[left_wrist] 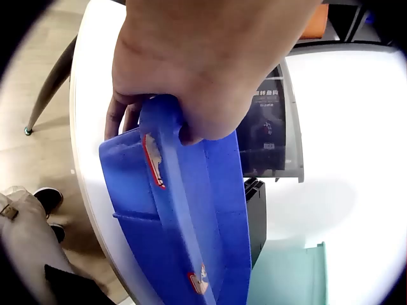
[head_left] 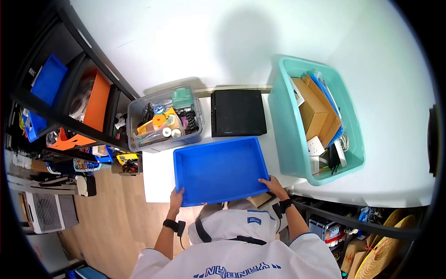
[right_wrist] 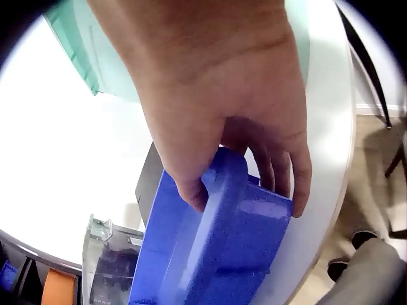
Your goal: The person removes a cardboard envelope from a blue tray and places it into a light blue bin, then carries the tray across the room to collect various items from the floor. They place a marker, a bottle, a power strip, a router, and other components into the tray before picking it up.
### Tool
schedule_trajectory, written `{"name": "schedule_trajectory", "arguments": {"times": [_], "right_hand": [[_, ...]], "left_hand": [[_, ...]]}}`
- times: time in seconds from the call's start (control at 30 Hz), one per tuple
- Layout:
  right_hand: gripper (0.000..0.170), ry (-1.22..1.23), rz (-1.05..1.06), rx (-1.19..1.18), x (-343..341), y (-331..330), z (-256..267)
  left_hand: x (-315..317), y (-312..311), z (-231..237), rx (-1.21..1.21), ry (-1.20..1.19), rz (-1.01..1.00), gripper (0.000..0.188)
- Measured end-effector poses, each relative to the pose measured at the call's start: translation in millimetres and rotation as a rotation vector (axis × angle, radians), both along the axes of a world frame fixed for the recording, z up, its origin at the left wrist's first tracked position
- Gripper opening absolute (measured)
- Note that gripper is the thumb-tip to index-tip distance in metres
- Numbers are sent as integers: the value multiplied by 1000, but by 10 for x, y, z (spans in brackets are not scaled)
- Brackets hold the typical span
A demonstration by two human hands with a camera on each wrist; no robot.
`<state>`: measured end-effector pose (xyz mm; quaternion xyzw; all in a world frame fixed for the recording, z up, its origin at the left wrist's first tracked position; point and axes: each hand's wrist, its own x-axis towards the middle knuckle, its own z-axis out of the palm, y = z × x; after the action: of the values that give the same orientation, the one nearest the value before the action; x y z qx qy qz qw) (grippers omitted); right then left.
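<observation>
A blue shallow plastic tray point(head_left: 220, 169) spans the front of the white table, its inside bare. My left hand point(head_left: 176, 199) grips its near left corner; in the left wrist view that hand point(left_wrist: 191, 70) has the thumb over the rim and fingers on the outer wall. At the near right corner my right hand point(head_left: 275, 186) holds the rim, and the right wrist view shows its thumb inside and fingers point(right_wrist: 300, 178) outside. Torn label scraps point(left_wrist: 154, 162) cling to the tray's rim. Behind the tray lies a flat black box-shaped device point(head_left: 239, 113).
A grey clear bin point(head_left: 160, 145) of tapes and small goods stands back left. At the right is a tall mint-green tub point(head_left: 290, 153) with cardboard boxes and cables. Black shelving point(head_left: 88, 132) with an orange bin point(head_left: 95, 107) borders the left; straw hats point(head_left: 388, 246) sit lower right.
</observation>
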<state>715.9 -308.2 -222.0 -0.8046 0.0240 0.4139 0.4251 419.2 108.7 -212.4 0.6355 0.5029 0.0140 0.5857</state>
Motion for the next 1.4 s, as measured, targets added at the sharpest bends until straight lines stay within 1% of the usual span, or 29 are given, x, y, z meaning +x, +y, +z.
{"name": "schedule_trajectory", "arguments": {"times": [0.03,0.07,0.1,0.13,0.2,0.27,0.33,0.37,0.4,0.43,0.47,0.53,0.57,0.6,0.67,0.7,0.8,0.83,0.87,0.9,0.93,0.97,1.0,1.03,1.07,1.13,1.27,1.3,1.4], "right_hand": [[75,20,-47,40,31,-8,-29],[75,17,-37,37,74,-39,-46],[76,17,-55,-8,99,17,101],[77,21,-74,-52,112,64,243],[75,5,-40,-61,141,125,477],[75,-9,-16,-70,155,95,492],[64,-33,115,-4,206,-7,280],[64,-36,112,4,217,-49,225],[58,-24,185,24,182,-67,234],[52,-14,249,42,139,-99,228],[47,-52,272,7,83,-133,114],[51,-233,374,47,-42,-188,38],[51,-203,364,26,-81,-161,129],[51,-169,362,10,-108,-132,264],[51,-136,308,-2,-153,-67,496],[51,-98,306,10,-224,-5,505],[49,-155,324,52,-312,123,660],[49,-174,332,79,-339,186,696],[48,-194,340,114,-363,212,625],[47,-208,353,159,-384,254,513],[46,-147,338,185,-410,375,679],[45,-92,316,192,-407,472,980],[44,-145,365,194,-428,555,1098],[44,-202,408,193,-454,637,1142],[44,-195,457,202,-483,699,1097],[42,-251,427,264,-575,890,1028],[36,-184,536,223,-982,1509,1272],[36,-189,593,224,-1129,1679,1255],[35,-203,683,270,-1629,2191,1160]], "left_hand": [[6,-53,94,-2,-2,8,38],[0,-116,196,-151,-21,86,39],[22,-178,268,-299,-44,166,39],[-2,-216,231,-299,-47,177,39],[-122,-254,169,-444,-55,218,41],[-198,-343,188,-492,-72,231,42],[-205,-438,307,-536,-96,231,42],[-233,-491,380,-550,-92,269,38],[-289,-566,404,-567,-84,307,34],[-414,-583,291,-571,-95,329,26],[-509,-622,279,-544,-123,325,23],[-622,-697,368,-430,-90,341,22],[-619,-762,478,-385,-115,336,23],[-596,-811,643,-351,-61,339,27],[-834,-794,553,-254,-14,386,35],[-892,-792,637,-203,6,427,37],[-1014,-845,911,-147,-31,480,37],[-1116,-834,886,-154,-40,465,38],[-1271,-779,855,-147,-47,468,38],[-1302,-818,991,-83,-10,498,38],[-1401,-840,1020,30,62,499,39],[-1425,-846,1152,5,-21,506,41],[-1563,-842,1065,47,-4,544,38],[-1488,-859,1377,3,-55,507,36],[-1583,-863,1372,0,-58,536,36],[-1796,-853,1394,1,-69,611,36],[-2479,-828,1444,26,-52,661,40],[-2678,-816,1427,66,-48,664,40],[-3356,-812,1425,52,-55,788,43]]}}
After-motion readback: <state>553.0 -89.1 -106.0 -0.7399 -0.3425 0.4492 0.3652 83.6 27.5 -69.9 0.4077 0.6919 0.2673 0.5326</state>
